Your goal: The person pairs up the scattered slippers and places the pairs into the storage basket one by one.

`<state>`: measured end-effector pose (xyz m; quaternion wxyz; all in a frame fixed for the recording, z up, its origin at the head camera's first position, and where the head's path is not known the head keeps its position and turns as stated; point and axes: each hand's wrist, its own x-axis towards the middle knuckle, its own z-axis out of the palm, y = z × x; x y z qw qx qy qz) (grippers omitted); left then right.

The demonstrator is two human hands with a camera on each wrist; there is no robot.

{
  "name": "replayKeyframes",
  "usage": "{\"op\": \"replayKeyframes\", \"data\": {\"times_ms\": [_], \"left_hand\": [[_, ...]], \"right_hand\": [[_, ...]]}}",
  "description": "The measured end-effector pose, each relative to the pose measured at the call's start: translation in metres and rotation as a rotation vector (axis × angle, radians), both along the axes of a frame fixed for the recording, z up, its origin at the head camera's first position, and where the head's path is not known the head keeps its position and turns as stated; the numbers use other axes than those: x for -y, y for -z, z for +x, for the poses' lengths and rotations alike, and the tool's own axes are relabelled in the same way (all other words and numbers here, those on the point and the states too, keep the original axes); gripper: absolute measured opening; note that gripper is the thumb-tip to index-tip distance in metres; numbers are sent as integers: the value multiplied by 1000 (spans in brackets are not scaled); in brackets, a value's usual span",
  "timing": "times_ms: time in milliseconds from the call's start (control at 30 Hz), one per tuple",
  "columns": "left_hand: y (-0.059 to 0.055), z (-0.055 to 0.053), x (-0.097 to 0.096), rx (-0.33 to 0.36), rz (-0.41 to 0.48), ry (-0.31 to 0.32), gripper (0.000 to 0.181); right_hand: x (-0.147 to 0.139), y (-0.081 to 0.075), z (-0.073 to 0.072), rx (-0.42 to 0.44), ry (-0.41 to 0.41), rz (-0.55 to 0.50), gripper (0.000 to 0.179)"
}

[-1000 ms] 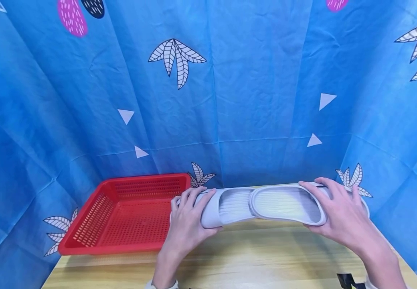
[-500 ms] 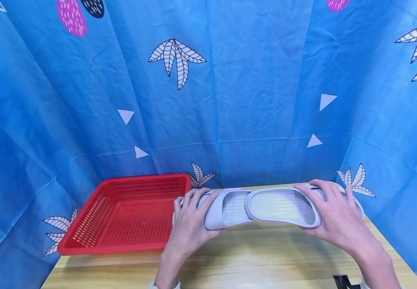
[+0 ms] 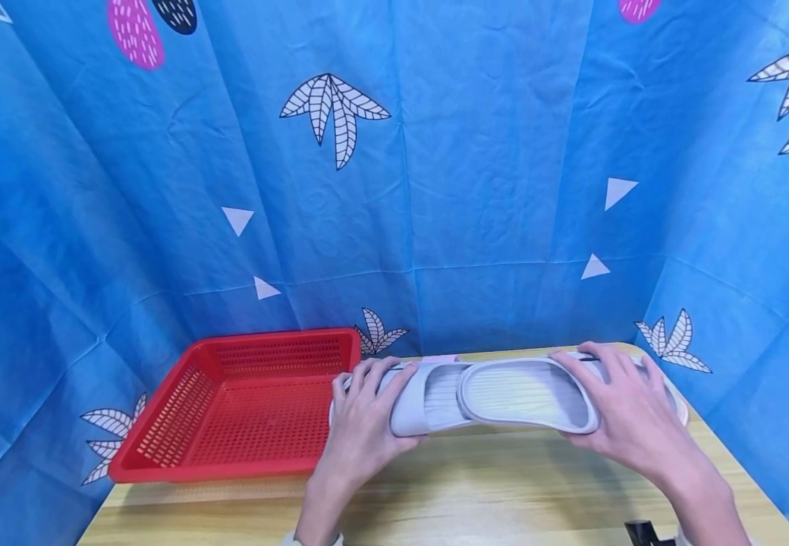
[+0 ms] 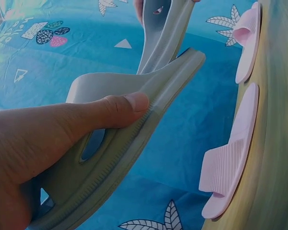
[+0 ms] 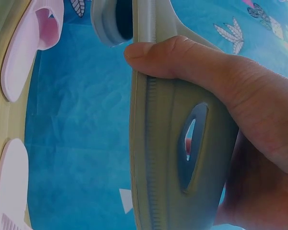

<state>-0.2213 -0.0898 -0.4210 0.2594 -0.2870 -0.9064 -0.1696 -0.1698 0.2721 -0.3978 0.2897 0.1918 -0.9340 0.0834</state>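
Note:
A pale grey slide slipper (image 3: 410, 409) is gripped across its strap by my left hand (image 3: 363, 417), thumb along the side of the sole. My right hand (image 3: 623, 402) grips a matching grey slipper (image 3: 527, 394) the same way. Both are raised above the table, heels towards each other, the right slipper's heel overlapping in front of the left one's. In the left wrist view my left thumb (image 4: 120, 108) presses the slipper's edge. The right wrist view shows a slot in the strap (image 5: 182, 91) under my right hand. My other fingertips are mostly hidden there.
Two pink slippers (image 4: 228, 163) lie on the wooden table (image 3: 483, 485), mostly hidden behind the grey pair in the head view. A red perforated plastic basket (image 3: 162, 455) stands at the left. A blue patterned curtain (image 3: 483, 174) hangs behind and at both sides.
My right hand has shifted left with its slipper, and my left hand slightly right with the other. The heels overlap more. The basket has stayed put.

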Motion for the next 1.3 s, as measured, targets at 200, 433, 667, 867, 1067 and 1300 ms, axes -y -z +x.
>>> {"op": "replayKeyframes", "data": {"times_ms": [200,433,667,867,1067,1300], "left_hand": [[3,0,-2,-6,-5,15,102],[4,-1,-4,-1,-9,22,101],[7,0,-5,-16,0,31,101],[7,1,-6,-13,-6,34,101],[7,2,-7,-2,-12,33,101],[7,1,-10,-2,-3,49,102]], "right_hand": [[6,0,1,12,0,9,115],[14,0,1,35,-1,6,116],[19,0,2,28,3,17,115],[22,1,3,20,0,20,114],[25,2,3,2,-30,6,111],[35,3,4,33,-102,-44,99]]}}
